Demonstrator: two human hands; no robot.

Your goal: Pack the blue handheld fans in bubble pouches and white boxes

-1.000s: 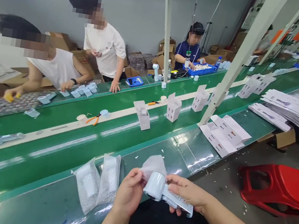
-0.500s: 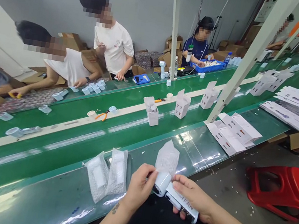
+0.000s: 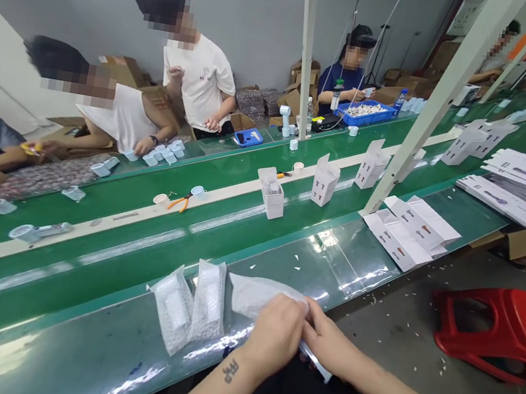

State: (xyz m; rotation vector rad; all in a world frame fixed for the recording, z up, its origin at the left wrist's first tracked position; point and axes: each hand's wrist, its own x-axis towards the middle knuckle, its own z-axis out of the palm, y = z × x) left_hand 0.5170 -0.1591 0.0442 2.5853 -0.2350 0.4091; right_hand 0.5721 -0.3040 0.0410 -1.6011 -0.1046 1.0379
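My left hand [image 3: 276,334] is closed in a fist on the mouth of a whitish translucent bag [image 3: 246,296], which stretches out to the left over the bench edge. Close against it, my right hand [image 3: 327,342] is closed around a handheld fan. Only a pale end of the fan [image 3: 317,362] shows under my right hand; the rest is hidden by my hands and the bag. How far the fan sits inside the bag I cannot tell. Left of the bag lie two bubble-wrap pouches [image 3: 172,309] with pale items inside, side by side on the bench.
Beyond the bench runs a green conveyor belt [image 3: 91,289] carrying open white boxes [image 3: 326,182]. Orange-handled pliers [image 3: 180,202] lie on the divider. Flat printed cartons [image 3: 408,235] lie right, near a metal post [image 3: 441,99]. A red stool [image 3: 512,333] stands right; several co-workers sit or stand opposite.
My left hand has moved right, over the fan, and the bag has swung from upright to lying leftward. The fan is now mostly covered. A box on the belt has shifted slightly right.
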